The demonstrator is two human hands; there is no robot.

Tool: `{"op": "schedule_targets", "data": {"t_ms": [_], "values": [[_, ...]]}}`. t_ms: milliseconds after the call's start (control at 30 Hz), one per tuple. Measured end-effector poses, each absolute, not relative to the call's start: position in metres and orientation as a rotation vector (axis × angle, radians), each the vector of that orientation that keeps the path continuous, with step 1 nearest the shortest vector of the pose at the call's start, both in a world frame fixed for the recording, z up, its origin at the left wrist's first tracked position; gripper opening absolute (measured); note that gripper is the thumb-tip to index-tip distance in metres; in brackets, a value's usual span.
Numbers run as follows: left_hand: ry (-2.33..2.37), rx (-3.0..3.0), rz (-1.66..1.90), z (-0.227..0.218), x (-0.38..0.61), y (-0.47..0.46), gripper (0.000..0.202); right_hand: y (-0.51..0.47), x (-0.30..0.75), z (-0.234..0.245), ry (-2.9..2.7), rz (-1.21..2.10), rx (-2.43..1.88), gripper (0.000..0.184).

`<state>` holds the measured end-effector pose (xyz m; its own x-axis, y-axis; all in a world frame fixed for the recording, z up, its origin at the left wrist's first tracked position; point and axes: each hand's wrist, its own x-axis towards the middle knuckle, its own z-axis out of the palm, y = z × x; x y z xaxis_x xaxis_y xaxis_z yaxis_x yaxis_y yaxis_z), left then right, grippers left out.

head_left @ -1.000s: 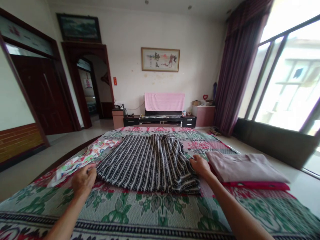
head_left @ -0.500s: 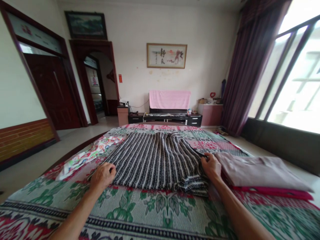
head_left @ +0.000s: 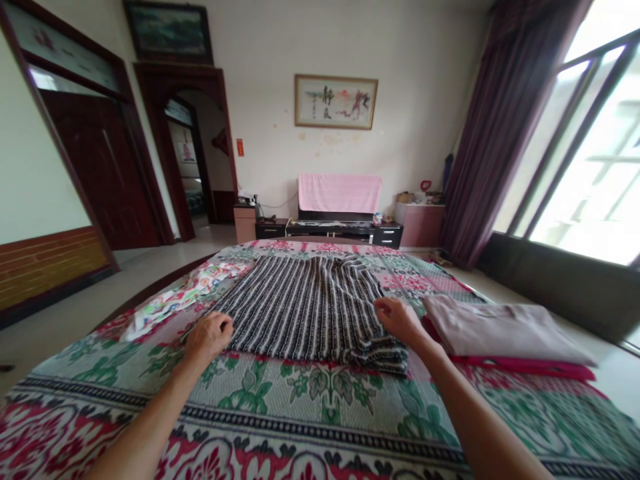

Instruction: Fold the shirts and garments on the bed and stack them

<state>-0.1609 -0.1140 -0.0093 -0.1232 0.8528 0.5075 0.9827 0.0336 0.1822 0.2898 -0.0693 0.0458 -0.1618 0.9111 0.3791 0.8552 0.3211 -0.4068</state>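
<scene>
A black-and-white striped knit top (head_left: 300, 313) lies spread on the flowered bedspread (head_left: 245, 393), its near right part bunched in folds. At its left edge my left hand (head_left: 209, 333) is closed, with curled fingers against the fabric. My right hand (head_left: 400, 320) pinches the top's right edge between thumb and fingers. What lies inside the fingers of either hand is mostly hidden. Beyond my left hand is a crumpled white cloth with a colourful print (head_left: 183, 297). To the right of my right hand rests a folded light grey garment (head_left: 505, 337) on a folded red one (head_left: 530, 368).
A low black TV cabinet (head_left: 330, 232) stands against the far wall, with a pink cloth (head_left: 340, 193) draped over the screen. Purple curtains (head_left: 520, 133) hang beside the window at right. Doorways are at left.
My right hand has moved left and inward, bringing the top's right edge with it. My left hand stays at the left edge. The view has shifted slightly downward.
</scene>
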Motion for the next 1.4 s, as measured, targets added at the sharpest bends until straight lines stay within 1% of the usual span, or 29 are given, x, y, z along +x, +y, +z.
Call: {"op": "schedule_targets", "data": {"t_ms": [67,133,200,267,300,333,367,433,600,667,700,767,833,933,1067,1200,1267,1400], "values": [[-2.037,-1.881,-0.729,-0.009,-0.161,-0.114,0.025,-0.075,0.281,0.054,-2.215,0.401,-1.371,0.024],[-2.023,-1.879,-0.721,-0.01,-0.162,-0.114,0.026,-0.085,0.274,0.061,-2.387,0.621,-1.281,0.023],[-2.018,-1.884,-0.708,-0.01,-0.162,-0.114,0.026,-0.098,0.271,0.07,-2.479,0.899,-1.314,0.025],[-2.019,-1.889,-0.698,-0.01,-0.163,-0.114,0.026,-0.109,0.27,0.08,-2.434,1.259,-1.377,0.027],[-2.02,-1.891,-0.693,-0.01,-0.163,-0.114,0.026,-0.112,0.271,0.084,-2.38,1.4,-1.394,0.028],[-2.021,-1.889,-0.691,-0.01,-0.163,-0.114,0.026,-0.113,0.272,0.087,-2.337,1.472,-1.407,0.03],[-2.023,-1.886,-0.691,-0.01,-0.163,-0.114,0.026,-0.113,0.273,0.089,-2.315,1.467,-1.423,0.03],[-2.027,-1.879,-0.691,-0.01,-0.163,-0.115,0.027,-0.105,0.28,0.087,-2.303,1.287,-1.481,0.027],[-2.022,-1.87,-0.672,-0.013,-0.164,-0.113,0.026,-0.078,0.3,0.065,-2.277,0.533,-1.797,0.024],[-2.019,-1.878,-0.661,-0.014,-0.165,-0.112,0.025,-0.075,0.3,0.056,-2.296,0.284,-1.741,0.022],[-2.018,-1.882,-0.655,-0.014,-0.165,-0.112,0.024,-0.076,0.298,0.053,-2.291,0.221,-1.662,0.022],[-2.017,-1.891,-0.651,-0.014,-0.165,-0.112,0.025,-0.077,0.291,0.046,-2.266,0.168,-1.516,0.025],[-2.011,-1.889,-0.666,-0.013,-0.166,-0.113,0.026,-0.079,0.284,0.039,-2.285,0.131,-1.497,0.026],[-1.985,-1.88,-0.696,-0.013,-0.166,-0.114,0.027,-0.076,0.283,0.031,-2.331,0.051,-1.684,0.025],[-1.999,-1.861,-0.697,-0.011,-0.167,-0.116,0.027,-0.071,0.296,0.026,-2.236,0.005,-2.001,0.025],[-2.052,-1.859,-0.68,-0.01,-0.165,-0.116,0.027,-0.073,0.3,0.031,-2.154,-0.036,-2.13,0.023],[-2.075,-1.852,-0.671,-0.009,-0.164,-0.115,0.027,-0.076,0.293,0.034,-2.168,-0.062,-2.005,0.024],[-2.169,-1.71,-0.666,-0.01,-0.169,-0.115,0.027,-0.081,0.268,0.03,-2.214,-0.029,-1.475,0.021]]}}
